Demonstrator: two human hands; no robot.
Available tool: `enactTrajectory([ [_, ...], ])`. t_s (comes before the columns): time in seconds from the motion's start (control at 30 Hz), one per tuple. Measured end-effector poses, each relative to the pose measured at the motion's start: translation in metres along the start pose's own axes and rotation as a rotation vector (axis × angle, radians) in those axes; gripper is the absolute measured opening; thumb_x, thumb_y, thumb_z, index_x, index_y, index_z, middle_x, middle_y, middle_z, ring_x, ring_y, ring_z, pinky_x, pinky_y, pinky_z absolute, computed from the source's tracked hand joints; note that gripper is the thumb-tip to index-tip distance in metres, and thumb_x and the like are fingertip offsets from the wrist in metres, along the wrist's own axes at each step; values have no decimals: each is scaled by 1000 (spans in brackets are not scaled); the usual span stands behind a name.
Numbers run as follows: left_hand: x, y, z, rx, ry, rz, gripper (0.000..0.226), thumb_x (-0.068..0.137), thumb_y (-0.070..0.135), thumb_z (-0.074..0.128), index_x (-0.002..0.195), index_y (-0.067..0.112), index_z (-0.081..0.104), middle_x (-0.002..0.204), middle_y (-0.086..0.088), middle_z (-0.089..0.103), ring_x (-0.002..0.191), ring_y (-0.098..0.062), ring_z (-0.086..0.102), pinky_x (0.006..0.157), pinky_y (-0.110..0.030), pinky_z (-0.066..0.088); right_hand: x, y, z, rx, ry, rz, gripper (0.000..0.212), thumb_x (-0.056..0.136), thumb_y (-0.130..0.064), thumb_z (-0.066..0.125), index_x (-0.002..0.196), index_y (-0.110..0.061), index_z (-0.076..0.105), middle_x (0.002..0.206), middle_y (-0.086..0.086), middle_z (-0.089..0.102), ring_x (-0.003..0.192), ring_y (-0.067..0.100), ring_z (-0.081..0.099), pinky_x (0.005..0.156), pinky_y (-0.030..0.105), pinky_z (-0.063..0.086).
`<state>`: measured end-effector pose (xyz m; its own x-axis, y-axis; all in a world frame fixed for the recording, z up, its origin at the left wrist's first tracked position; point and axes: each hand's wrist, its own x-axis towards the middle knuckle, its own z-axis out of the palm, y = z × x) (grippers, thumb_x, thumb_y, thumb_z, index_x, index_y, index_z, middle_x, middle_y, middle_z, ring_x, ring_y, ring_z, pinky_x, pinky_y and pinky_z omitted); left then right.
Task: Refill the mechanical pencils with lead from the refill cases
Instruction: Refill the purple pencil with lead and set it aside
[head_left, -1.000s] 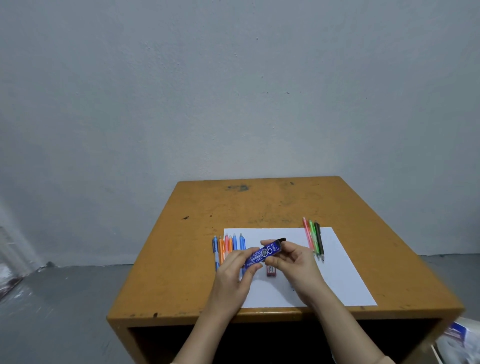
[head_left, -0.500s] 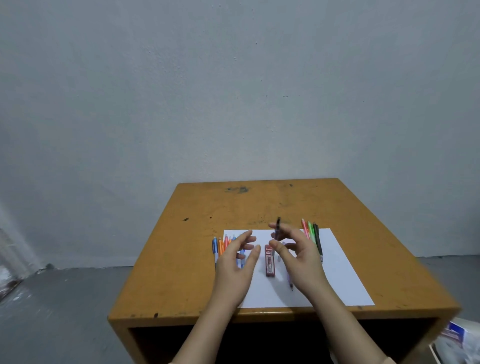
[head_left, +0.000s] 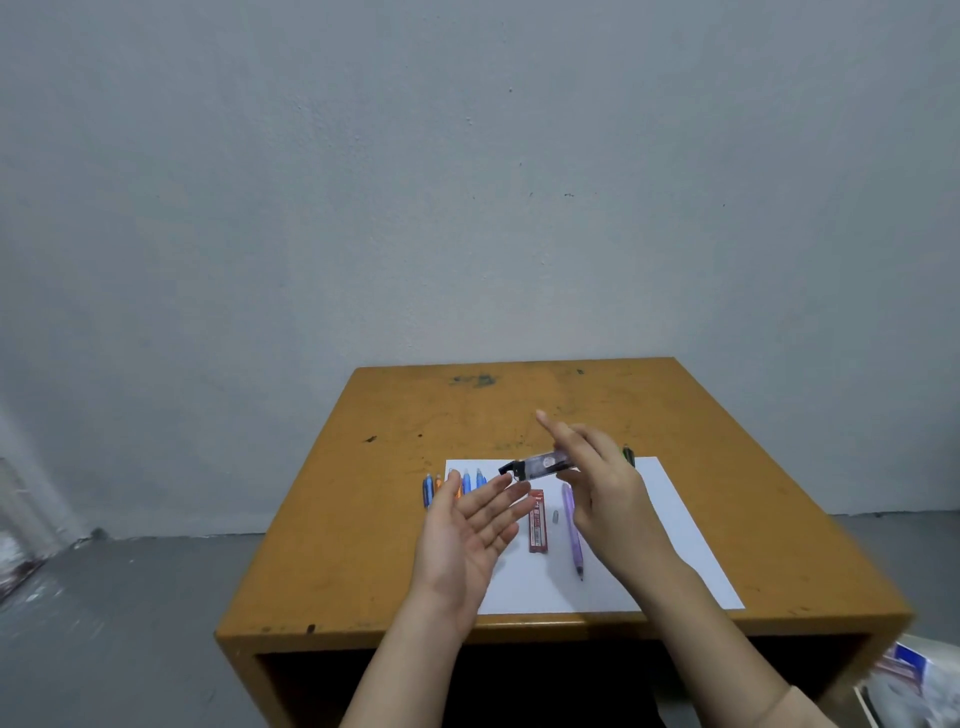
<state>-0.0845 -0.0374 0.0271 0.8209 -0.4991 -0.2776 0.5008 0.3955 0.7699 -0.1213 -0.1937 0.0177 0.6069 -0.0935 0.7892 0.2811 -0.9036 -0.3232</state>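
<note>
The right hand (head_left: 608, 499) has tipped the lead refill case (head_left: 543, 462) it pinches sideways, nozzle over the left hand (head_left: 467, 535), now palm-up, flat and empty, mid-frame. Likely shaking out leads; next, one must be fed carefully into the purple mechanical pencil (head_left: 571, 525) lying on the paper (head_left: 675, 545).

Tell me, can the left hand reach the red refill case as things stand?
Probably yes: the left hand is open and empty, and the red refill case lies uncovered on the paper right beside it.
</note>
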Motion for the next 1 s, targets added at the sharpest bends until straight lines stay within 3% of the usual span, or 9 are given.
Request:
enactTrajectory([
  [0.1,-3,6,4,-62,-10,-26,55,100,43,31,113,-1,61,107,-17,70,98,-27,69,81,-32,47,2,0,-4,15,-14,-25,77,71,20,47,139,-17,43,98,3,57,90,14,53,83,14,47],
  [0.17,-5,10,5,-85,-22,-40,56,99,43,33,110,-4,60,106,-19,70,96,-29,69,80,-33,48,4,4,-2,-93,-54,-103,64,67,22,56,121,-12,60,101,4,60,93,17,54,77,24,50],
  [0.23,-6,12,5,-72,-22,-53,58,99,45,33,107,-5,62,106,-21,69,94,-30,70,80,-33,48,3,10,1,-186,-85,-144,60,61,25,66,109,-11,67,102,5,62,93,17,52,75,24,44],
  [0.4,-5,12,5,-85,14,-81,55,99,41,34,106,-6,61,106,-22,69,94,-30,69,81,-33,49,1,15,-2,-189,-114,-180,76,55,26,71,121,-12,62,105,6,64,100,15,50,80,29,48],
  [0.53,-4,14,7,-63,39,-108,55,99,41,33,112,-7,59,108,-22,68,95,-30,69,80,-33,49,3,20,-2,-221,-129,-218,73,54,26,72,115,-13,68,104,10,64,94,23,55,75,32,48],
  [0.67,-5,16,7,-47,58,-106,55,100,39,34,119,-7,57,113,-22,66,98,-31,68,82,-33,49,6,18,-7,-222,-108,-274,82,61,26,67,132,-13,55,102,7,63,99,18,51,81,29,43],
  [0.8,-5,18,8,-27,61,-103,54,100,38,34,119,-7,56,115,-21,66,100,-32,67,83,-33,49,7,21,-5,-244,-113,-306,69,58,25,71,115,-14,69,101,9,64,98,20,50,78,29,42],
  [0.9,-6,18,8,-37,59,-103,53,100,38,34,120,-7,56,117,-22,64,101,-32,66,84,-33,49,7,22,-5,-243,-111,-309,73,65,25,64,126,-15,63,102,9,62,98,21,50,78,31,43],
  [1.0,-7,20,8,-29,31,-111,55,100,39,33,119,-6,57,113,-21,66,99,-31,68,82,-33,49,7,23,-4,-241,-120,-299,65,62,23,70,114,-16,70,102,10,63,98,22,51,78,28,38],
])
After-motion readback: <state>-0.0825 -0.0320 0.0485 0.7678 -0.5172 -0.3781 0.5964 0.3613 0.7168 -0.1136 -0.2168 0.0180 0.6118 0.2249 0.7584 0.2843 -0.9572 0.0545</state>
